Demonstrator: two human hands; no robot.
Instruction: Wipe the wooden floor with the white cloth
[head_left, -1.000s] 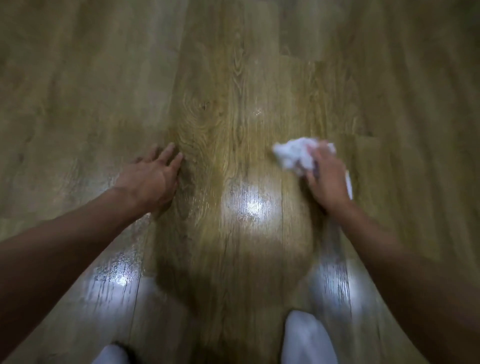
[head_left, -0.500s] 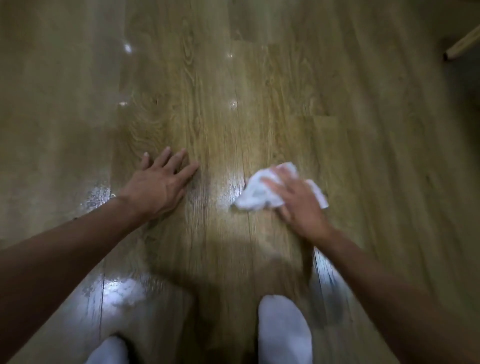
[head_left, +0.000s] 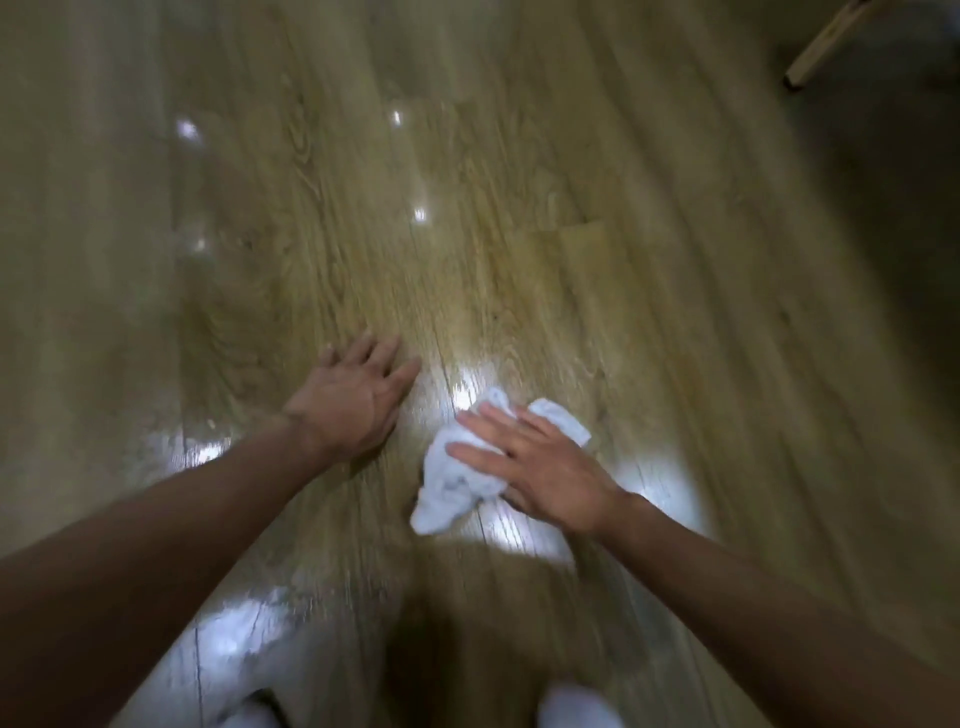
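Observation:
A crumpled white cloth (head_left: 453, 491) lies on the wooden floor (head_left: 519, 270) just right of centre. My right hand (head_left: 540, 465) presses flat on it with fingers straight and spread, pointing left. Part of the cloth sticks out below and above the fingers. My left hand (head_left: 348, 400) rests flat on the bare floor a short way to the cloth's left, fingers extended forward. The boards around both hands shine with bright reflections.
A light wooden furniture leg (head_left: 826, 47) stands at the top right beside a dark area. My knees in white fabric (head_left: 576, 706) show at the bottom edge. Floorboards stretch ahead and to the left.
My right hand has swept the cloth leftward and toward me, ending close to my left hand. The view has shifted, so the furniture leg shows at the top right.

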